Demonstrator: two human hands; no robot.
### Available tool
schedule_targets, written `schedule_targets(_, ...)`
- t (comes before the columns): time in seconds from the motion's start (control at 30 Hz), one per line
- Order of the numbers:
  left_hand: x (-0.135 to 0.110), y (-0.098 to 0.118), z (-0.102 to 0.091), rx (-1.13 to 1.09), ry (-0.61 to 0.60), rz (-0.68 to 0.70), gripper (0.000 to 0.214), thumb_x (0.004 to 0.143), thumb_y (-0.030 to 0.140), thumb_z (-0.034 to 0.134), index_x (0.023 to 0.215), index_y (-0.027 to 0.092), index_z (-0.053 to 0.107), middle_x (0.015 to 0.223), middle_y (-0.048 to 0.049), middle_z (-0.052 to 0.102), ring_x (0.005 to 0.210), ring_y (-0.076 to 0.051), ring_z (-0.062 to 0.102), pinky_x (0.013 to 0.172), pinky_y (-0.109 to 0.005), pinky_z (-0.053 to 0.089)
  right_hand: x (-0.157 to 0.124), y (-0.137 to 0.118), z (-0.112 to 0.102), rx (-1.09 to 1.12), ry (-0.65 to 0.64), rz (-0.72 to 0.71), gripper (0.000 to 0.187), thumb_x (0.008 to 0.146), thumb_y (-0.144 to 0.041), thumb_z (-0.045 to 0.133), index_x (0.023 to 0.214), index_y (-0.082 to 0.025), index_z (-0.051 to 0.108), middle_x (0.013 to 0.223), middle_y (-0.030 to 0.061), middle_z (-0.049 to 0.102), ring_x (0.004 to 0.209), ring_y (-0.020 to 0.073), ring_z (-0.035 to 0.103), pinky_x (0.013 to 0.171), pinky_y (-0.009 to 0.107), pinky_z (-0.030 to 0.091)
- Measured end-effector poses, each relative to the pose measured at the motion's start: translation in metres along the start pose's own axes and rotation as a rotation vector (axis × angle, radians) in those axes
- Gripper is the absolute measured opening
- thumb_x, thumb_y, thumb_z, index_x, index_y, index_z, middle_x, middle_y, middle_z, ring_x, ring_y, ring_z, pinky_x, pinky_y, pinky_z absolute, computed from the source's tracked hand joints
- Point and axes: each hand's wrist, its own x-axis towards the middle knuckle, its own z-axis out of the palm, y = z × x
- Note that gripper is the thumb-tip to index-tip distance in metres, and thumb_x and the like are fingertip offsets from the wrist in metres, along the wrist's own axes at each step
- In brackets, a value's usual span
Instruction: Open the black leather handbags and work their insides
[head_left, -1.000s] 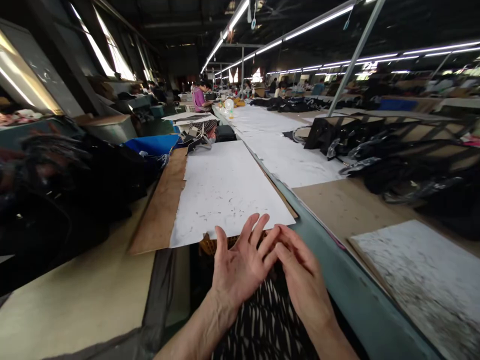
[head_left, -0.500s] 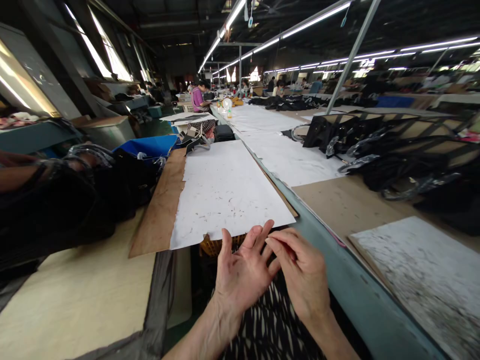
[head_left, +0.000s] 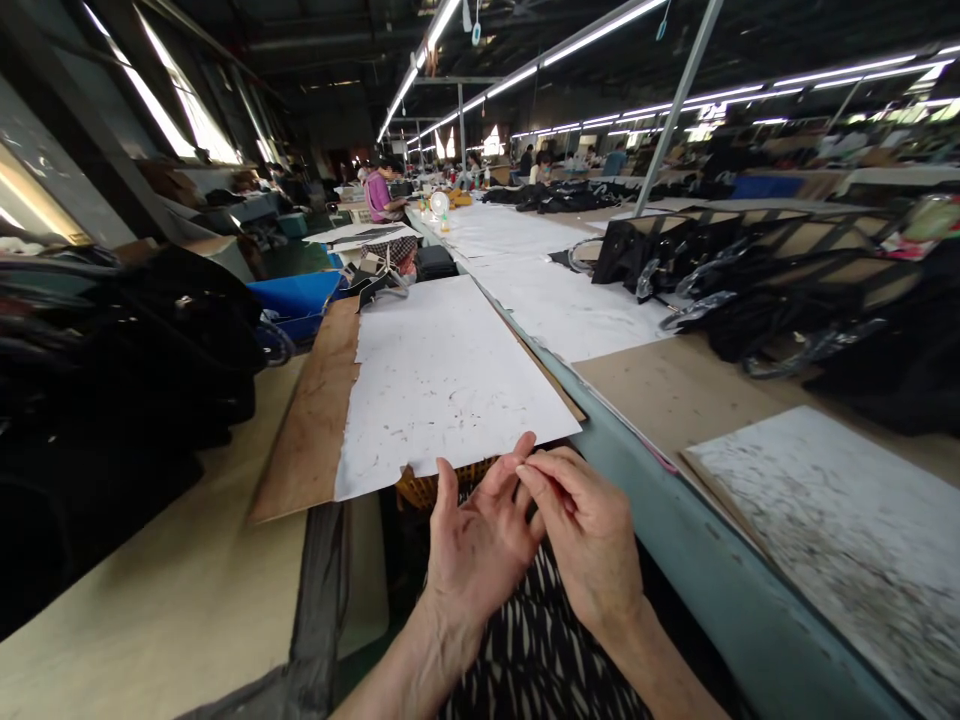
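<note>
I watch the left hand, palm up with fingers spread, just below the white paper sheet. The right hand pinches at its fingertips, picking something off, I judge. A finer pinch needs that palm steady.

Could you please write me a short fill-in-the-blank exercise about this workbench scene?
1. The left hand is turned palm ____.
2. The right hand touches the ____ hand.
3. The board under the white sheet is ____ in colour.
4. The bin beyond the board is ____.
Missing words: up; left; brown; blue.
</note>
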Motion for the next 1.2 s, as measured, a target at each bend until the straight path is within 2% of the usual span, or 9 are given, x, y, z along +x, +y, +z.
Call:
schedule_targets(0.2,0.000,-0.005,-0.002,0.111,0.017,0.115,0.065,0.082,0.057,0.017,0.091,0.015,0.065,0.137,-0.0013,0.030,0.128,-0.026,0.017,0.104,-0.038,0.019,-0.002,0.006,-0.005,-0.160,-0.050,-0.076,0.015,0.084,-0.019,0.041,0.081,-0.018,0.056,0.075,0.0025,0.055,0.069,0.0126,0.052,0.063,0.024,0.041)
schedule_targets(0.33,0.000,-0.010,-0.004,0.141,0.013,0.171,0.060,0.082,0.056,0.021,0.093,0.017,0.064,0.135,-0.0016,0.033,0.128,-0.025,0.016,0.105,-0.039,0.017,-0.003,0.013,-0.005,-0.335,-0.034,-0.201,0.015,0.084,-0.016,0.039,0.078,-0.016,0.054,0.073,0.0045,0.053,0.070,0.0146,0.051,0.064,0.026,0.038)
schedule_targets(0.47,0.000,-0.013,-0.004,0.103,0.006,0.127,0.060,0.082,0.055,0.020,0.096,0.015,0.063,0.136,-0.0026,0.031,0.128,-0.025,0.015,0.105,-0.037,0.017,-0.002,0.014,-0.006,-0.328,0.004,-0.241,0.014,0.083,-0.016,0.040,0.078,-0.017,0.052,0.072,0.0037,0.053,0.068,0.0141,0.050,0.063,0.026,0.038)
schedule_targets(0.57,0.000,-0.014,-0.002,0.019,0.020,0.049,0.059,0.082,0.055,0.021,0.096,0.016,0.062,0.136,-0.0025,0.032,0.128,-0.025,0.017,0.104,-0.038,0.019,-0.002,0.012,-0.007,-0.212,-0.010,-0.159,0.013,0.083,-0.018,0.041,0.076,-0.019,0.052,0.070,0.0014,0.052,0.064,0.0120,0.049,0.061,0.024,0.039)
schedule_targets(0.77,-0.001,-0.016,0.001,-0.046,0.025,-0.039,0.058,0.081,0.058,0.021,0.098,0.018,0.061,0.132,-0.0036,0.038,0.127,-0.025,0.021,0.103,-0.039,0.020,-0.003,0.009,-0.011,0.005,-0.053,0.111,0.018,0.083,-0.027,0.042,0.071,-0.018,0.053,0.069,0.0004,0.054,0.061,0.0107,0.049,0.056,0.022,0.040)
schedule_targets(0.9,0.000,-0.015,0.003,-0.030,0.048,-0.019,0.057,0.080,0.059,0.023,0.096,0.020,0.061,0.130,-0.0036,0.040,0.126,-0.025,0.022,0.103,-0.041,0.020,-0.001,0.010,-0.015,0.199,-0.091,0.327,0.022,0.081,-0.033,0.043,0.069,-0.017,0.053,0.061,-0.0005,0.051,0.055,0.0105,0.048,0.048,0.020,0.040)
schedule_targets(0.97,0.001,-0.014,0.002,-0.036,0.048,0.003,0.056,0.080,0.059,0.023,0.094,0.021,0.061,0.131,-0.0026,0.039,0.126,-0.026,0.022,0.103,-0.042,0.019,0.001,0.013,-0.016,0.281,-0.068,0.404,0.022,0.079,-0.033,0.046,0.066,-0.016,0.051,0.059,-0.0015,0.049,0.051,0.0092,0.045,0.045,0.019,0.037)
schedule_targets(1.07,0.002,-0.011,-0.001,-0.063,0.040,-0.019,0.056,0.080,0.059,0.024,0.096,0.020,0.061,0.131,-0.0030,0.039,0.126,-0.025,0.021,0.103,-0.042,0.018,0.002,0.019,-0.016,0.335,-0.008,0.435,0.022,0.077,-0.032,0.048,0.062,-0.016,0.048,0.057,-0.0035,0.044,0.049,0.0072,0.039,0.044,0.019,0.032)
schedule_targets(1.2,0.003,-0.009,-0.004,-0.126,0.029,-0.062,0.060,0.080,0.060,0.022,0.096,0.017,0.061,0.130,-0.0060,0.041,0.128,-0.024,0.018,0.103,-0.041,0.018,-0.003,0.021,-0.018,0.314,-0.019,0.400,0.029,0.081,-0.029,0.043,0.055,-0.018,0.034,0.054,-0.0050,0.032,0.049,0.0073,0.030,0.044,0.020,0.027)
